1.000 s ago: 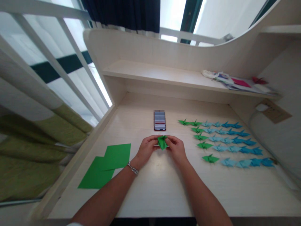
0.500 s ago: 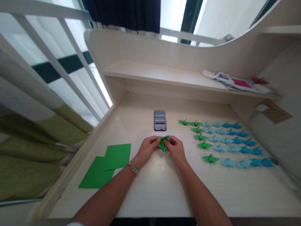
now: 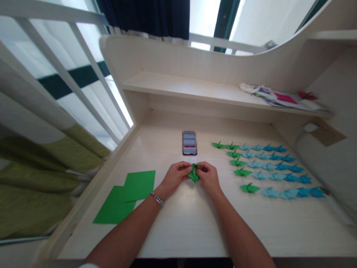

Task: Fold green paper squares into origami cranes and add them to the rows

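Note:
A small folded piece of green paper is pinched between both my hands just above the desk. My left hand, with a metal bracelet at the wrist, grips its left side with closed fingers. My right hand grips its right side, fingers pressed together on the fold. Most of the paper is hidden behind my fingers.
Flat green paper sheets lie at the left of the desk. A phone lies beyond my hands. Rows of folded green cranes and blue cranes fill the right side. Papers rest on the shelf.
My fingers have closed further over the green paper, which now looks narrower and more folded. Both hands stay in the same place.

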Available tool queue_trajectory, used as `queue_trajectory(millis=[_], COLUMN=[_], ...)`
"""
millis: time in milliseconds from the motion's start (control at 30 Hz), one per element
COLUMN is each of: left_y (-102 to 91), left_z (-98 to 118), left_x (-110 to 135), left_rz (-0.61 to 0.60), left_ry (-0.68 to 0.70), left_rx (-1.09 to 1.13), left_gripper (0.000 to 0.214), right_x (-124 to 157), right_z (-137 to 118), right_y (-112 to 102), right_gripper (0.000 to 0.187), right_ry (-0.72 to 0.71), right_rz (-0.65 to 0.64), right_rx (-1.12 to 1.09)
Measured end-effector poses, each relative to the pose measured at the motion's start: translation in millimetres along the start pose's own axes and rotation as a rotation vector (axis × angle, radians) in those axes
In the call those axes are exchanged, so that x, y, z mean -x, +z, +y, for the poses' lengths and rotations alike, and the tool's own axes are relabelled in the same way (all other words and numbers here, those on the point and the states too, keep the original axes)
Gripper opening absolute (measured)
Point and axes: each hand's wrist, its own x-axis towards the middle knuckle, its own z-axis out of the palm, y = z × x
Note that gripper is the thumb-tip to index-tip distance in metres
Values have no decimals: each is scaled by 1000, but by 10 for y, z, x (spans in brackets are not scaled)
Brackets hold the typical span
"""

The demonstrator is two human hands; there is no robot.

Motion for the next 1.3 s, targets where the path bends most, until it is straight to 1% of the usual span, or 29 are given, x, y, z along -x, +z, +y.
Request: queue_trajectory(millis=[167, 300, 567, 800, 1067, 1200, 1300], left_y=[9, 6, -13, 4, 9, 8, 7], left_z=[6, -5, 1, -35, 2, 13, 8], left_x=[2, 10, 0, -11, 3, 17, 14], left_rz=[19, 39, 3, 12, -31, -55, -49], left_ry=[-10, -22, -34, 7, 20, 14, 19], left_rx=[61, 70, 71, -10, 78, 64, 65], left_gripper=[23, 20, 22, 25, 20, 24, 23], right_x=[5, 4, 5, 22, 57, 45, 23], right_z=[-13, -15, -28, -49, -131, -102, -54], right_y=[4, -2, -7, 2, 10, 3, -7], right_gripper=[19, 18, 20, 14, 20, 23, 24], right_ry=[29, 21, 47, 77, 104, 86, 118], right_rz=[-42, -48, -80, -12, -51, -36, -27], right_rx=[-54, -24, -60, -98, -179, -166, -133])
